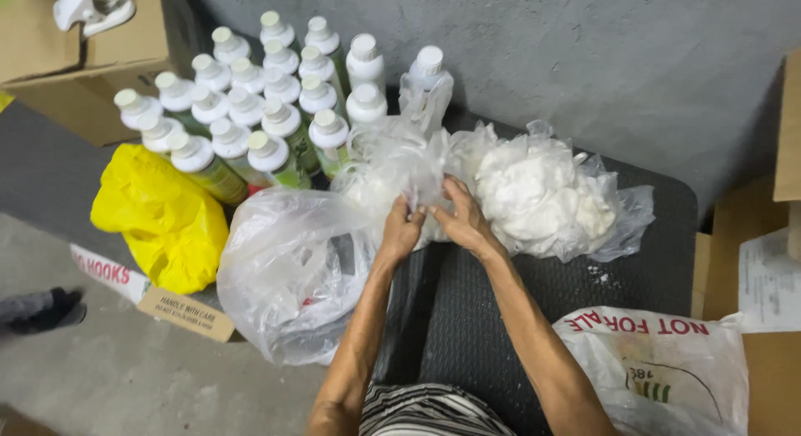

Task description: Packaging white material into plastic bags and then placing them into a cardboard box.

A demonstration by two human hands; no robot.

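Note:
My left hand [402, 229] and my right hand [461, 219] meet at the middle of a dark mat [501, 311], both pinching a thin clear plastic bag [400, 165] that rises crumpled above my fingers. Right of my hands lies a clear bag stuffed with white crumpled material [538, 194]. To the left a larger, puffed clear bag [288, 273] rests against my left forearm. Behind the bags stand several bottles with white caps and green labels [267, 110], packed close together.
A yellow plastic bag [163, 215] lies at the left on flat cardboard. A cardboard box [79, 60] sits at top left, more boxes at the right edge. A printed white plastic bag [667, 369] lies bottom right. A grey wall runs behind.

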